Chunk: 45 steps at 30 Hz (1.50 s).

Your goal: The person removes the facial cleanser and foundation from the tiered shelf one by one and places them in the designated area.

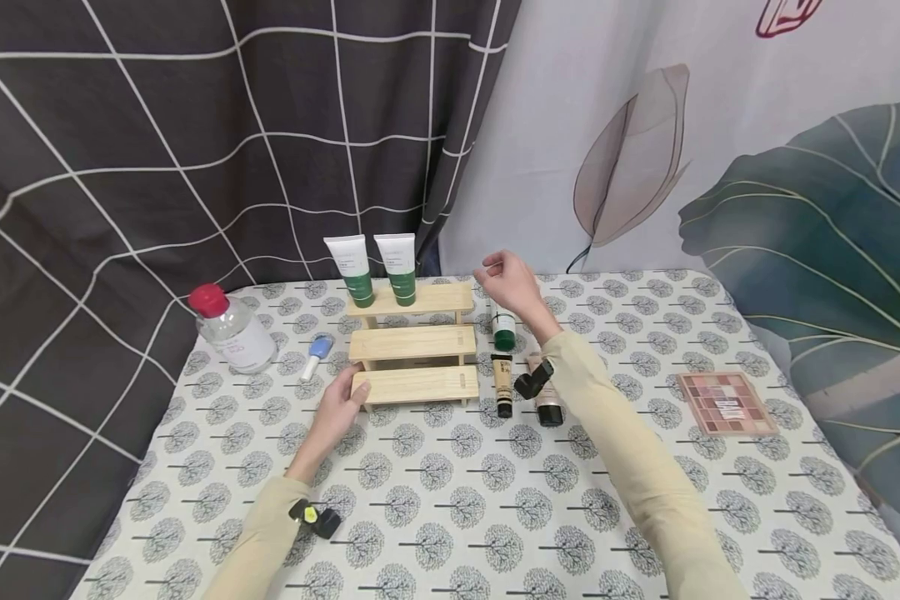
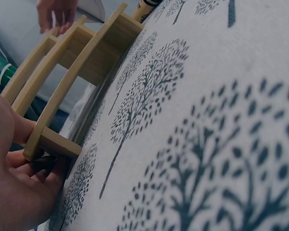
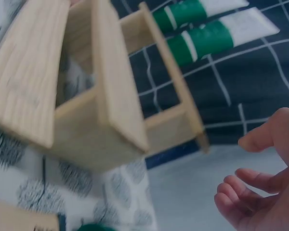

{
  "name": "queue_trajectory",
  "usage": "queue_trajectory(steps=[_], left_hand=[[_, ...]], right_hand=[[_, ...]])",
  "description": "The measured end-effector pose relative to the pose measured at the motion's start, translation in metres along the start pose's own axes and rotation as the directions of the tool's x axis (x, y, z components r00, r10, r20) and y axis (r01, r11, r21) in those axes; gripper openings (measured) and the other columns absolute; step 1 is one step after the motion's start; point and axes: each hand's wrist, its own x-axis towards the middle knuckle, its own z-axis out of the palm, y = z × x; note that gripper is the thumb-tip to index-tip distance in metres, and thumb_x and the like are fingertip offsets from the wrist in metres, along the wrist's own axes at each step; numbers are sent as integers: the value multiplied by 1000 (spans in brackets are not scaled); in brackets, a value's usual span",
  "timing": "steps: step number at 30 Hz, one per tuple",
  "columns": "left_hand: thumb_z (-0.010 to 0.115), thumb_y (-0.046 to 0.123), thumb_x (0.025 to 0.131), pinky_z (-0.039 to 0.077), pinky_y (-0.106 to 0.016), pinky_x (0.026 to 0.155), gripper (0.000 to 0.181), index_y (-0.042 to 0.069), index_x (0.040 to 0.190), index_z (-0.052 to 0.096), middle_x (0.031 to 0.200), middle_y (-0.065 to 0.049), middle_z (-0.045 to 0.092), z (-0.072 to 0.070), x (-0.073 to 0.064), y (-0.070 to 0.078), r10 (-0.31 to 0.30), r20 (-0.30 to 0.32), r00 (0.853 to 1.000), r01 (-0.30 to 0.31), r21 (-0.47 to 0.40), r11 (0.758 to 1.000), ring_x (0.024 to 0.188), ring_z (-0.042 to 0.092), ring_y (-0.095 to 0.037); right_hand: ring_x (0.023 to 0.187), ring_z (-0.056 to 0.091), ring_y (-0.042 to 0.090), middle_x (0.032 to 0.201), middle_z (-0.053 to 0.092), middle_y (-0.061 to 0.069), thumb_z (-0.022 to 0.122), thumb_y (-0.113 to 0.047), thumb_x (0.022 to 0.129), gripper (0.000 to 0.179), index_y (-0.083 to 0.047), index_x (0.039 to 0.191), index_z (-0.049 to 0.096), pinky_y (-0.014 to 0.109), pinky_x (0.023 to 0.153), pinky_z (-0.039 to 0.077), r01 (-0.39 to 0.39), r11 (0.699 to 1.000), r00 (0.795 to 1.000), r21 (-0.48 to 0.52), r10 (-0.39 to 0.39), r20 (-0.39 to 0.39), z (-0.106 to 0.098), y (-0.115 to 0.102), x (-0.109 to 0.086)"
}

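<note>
A three-tier wooden stand (image 1: pixel 412 342) is on the patterned cloth. My left hand (image 1: pixel 342 396) grips the left end of its lowest tier, thumb on the board and fingers beneath, as the left wrist view shows. On the top tier, two white-and-green tubes (image 1: pixel 351 271) stand on their green caps, side by side toward the left. My right hand (image 1: pixel 512 282) is raised just past the right end of that tier. Its fingers are loosely bent with nothing between them, seen also in the right wrist view (image 3: pixel 260 178). Below it lies another white-and-green tube (image 1: pixel 504 329), partly hidden by the hand.
Right of the stand lie a beige tube with a black cap (image 1: pixel 502 383) and a pinkish tube (image 1: pixel 549 404), partly behind my sleeve. An eyeshadow palette (image 1: pixel 727 403) lies farther right. At left are a red-capped clear bottle (image 1: pixel 234 332) and a small blue-and-white bottle (image 1: pixel 317 354).
</note>
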Motion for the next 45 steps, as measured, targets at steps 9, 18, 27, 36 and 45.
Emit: queue_trajectory(steps=[9,18,27,36,45], left_hand=[[47,14,106,33,-43,125,55,-4,155,30,161,-28,31,-1,-1,1,4,-1,1000,-4,-12,1000,149,34,-39],[47,16,107,34,-42,125,56,-3,156,28,162,-27,29,-1,-1,-2,7,8,1000,-7,-10,1000,150,34,-39],[47,15,107,34,-41,125,55,-4,155,29,162,-28,30,-1,0,-2,17,4,1000,-17,-14,1000,149,34,-40],[47,17,107,32,-42,126,55,-2,155,31,163,-26,30,-1,-1,-2,9,4,1000,-9,-5,1000,150,33,-38],[48,17,106,33,-41,126,55,-1,156,30,163,-25,30,-1,0,-3,15,5,1000,-15,-15,1000,151,33,-37]], right_hand=[[110,63,32,120,65,20,65,-18,95,41,2,130,57,41,101,57,94,992,994,79,-98,47,7,-32,-6],[111,65,33,120,65,20,69,-15,94,43,5,130,57,38,102,58,153,980,982,130,-165,90,22,-55,-13],[108,68,33,117,68,20,71,-11,92,37,4,123,59,35,98,60,204,965,970,166,-222,97,46,-64,-15],[112,68,33,121,67,23,70,-8,93,39,6,126,55,33,98,61,215,963,967,165,-234,105,68,-63,-13],[114,68,34,123,66,23,65,-6,96,36,6,128,53,35,102,59,259,951,960,171,-274,66,80,-61,-14]])
